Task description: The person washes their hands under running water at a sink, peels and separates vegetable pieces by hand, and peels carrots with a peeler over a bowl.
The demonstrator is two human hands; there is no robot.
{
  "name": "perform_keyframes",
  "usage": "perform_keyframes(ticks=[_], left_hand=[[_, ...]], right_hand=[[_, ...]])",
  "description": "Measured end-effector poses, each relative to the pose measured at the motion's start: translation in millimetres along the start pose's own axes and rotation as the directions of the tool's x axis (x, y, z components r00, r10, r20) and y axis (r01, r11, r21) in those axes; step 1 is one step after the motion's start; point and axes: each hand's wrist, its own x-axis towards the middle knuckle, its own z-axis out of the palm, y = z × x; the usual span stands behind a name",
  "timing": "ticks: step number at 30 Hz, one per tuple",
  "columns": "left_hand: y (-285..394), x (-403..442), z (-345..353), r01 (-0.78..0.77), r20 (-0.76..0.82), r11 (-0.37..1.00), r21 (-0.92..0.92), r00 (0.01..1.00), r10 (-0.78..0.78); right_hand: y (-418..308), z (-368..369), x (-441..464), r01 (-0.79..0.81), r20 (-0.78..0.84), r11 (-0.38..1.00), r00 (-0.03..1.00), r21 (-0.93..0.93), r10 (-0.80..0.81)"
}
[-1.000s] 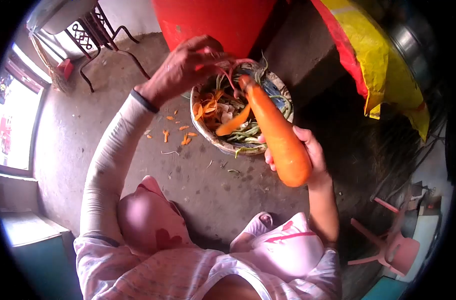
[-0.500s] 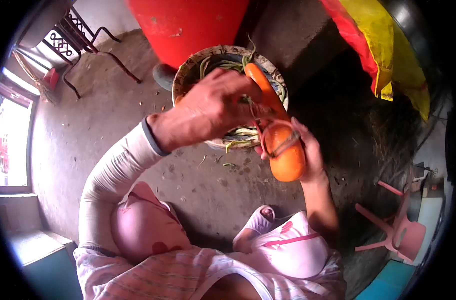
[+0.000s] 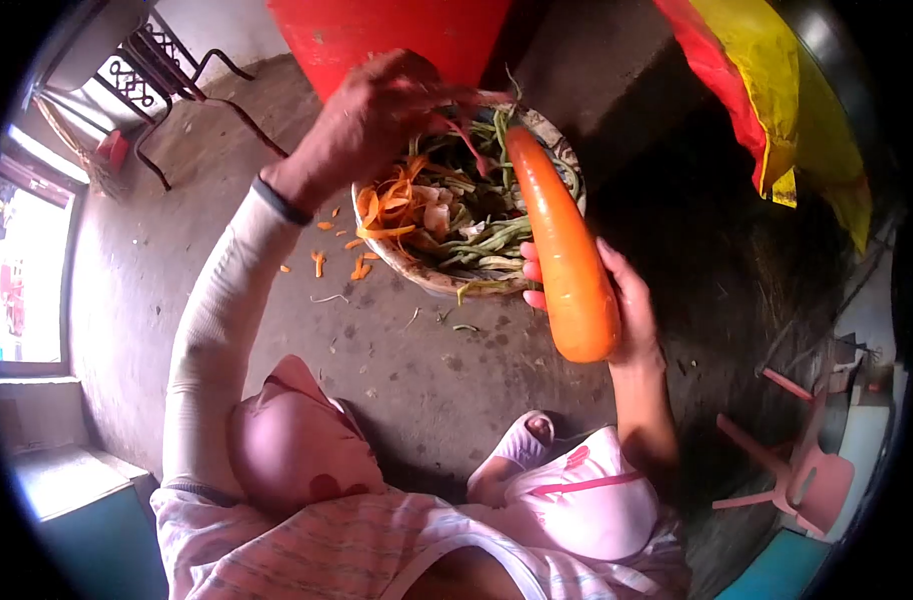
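Note:
My right hand (image 3: 635,310) grips the thick end of a large, glossy orange carrot (image 3: 567,265), whose narrow end points away from me. Its fingers show at the left of the carrot and its thumb at the right. My left hand (image 3: 387,112), blurred by motion, is closed around a pink peeler (image 3: 469,142) near the carrot's far tip; whether the blade touches the carrot I cannot tell. Beneath both hands stands a round bucket (image 3: 402,266) with a dirty rim. Inside it lie orange peels (image 3: 389,205), green bean-like strips (image 3: 507,238) and pale scraps.
A large red container (image 3: 387,40) stands behind the bucket. A few orange peel bits (image 3: 361,268) lie on the floor. At right are a pink plastic chair (image 3: 817,480) and a hanging yellow and red sheet (image 3: 767,90). A metal-legged stand (image 3: 152,100) is at far left.
My left hand and the peeler have moved away from me, from the carrot's thick end toward its far tip, uncovering more of the carrot and bucket. My right hand still grips the carrot.

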Motion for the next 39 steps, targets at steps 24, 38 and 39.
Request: perform_keyframes(ticks=[24, 38, 39], left_hand=[[47, -1, 18, -0.229, 0.116, 0.971, -0.070, 0.965, 0.236], [-53, -14, -7, 0.012, -0.007, 0.963, 0.267, 1.000, -0.011], [-36, -9, -10, 0.094, 0.056, 0.981, 0.168, 0.993, -0.105]], right_hand=[[7, -12, 0, -0.005, 0.052, 0.979, 0.999, 0.205, -0.006], [5, -8, -6, 0.011, -0.024, 1.000, 1.000, 0.016, -0.010], [4, -7, -4, 0.004, -0.036, 1.000, 0.999, 0.009, -0.003]])
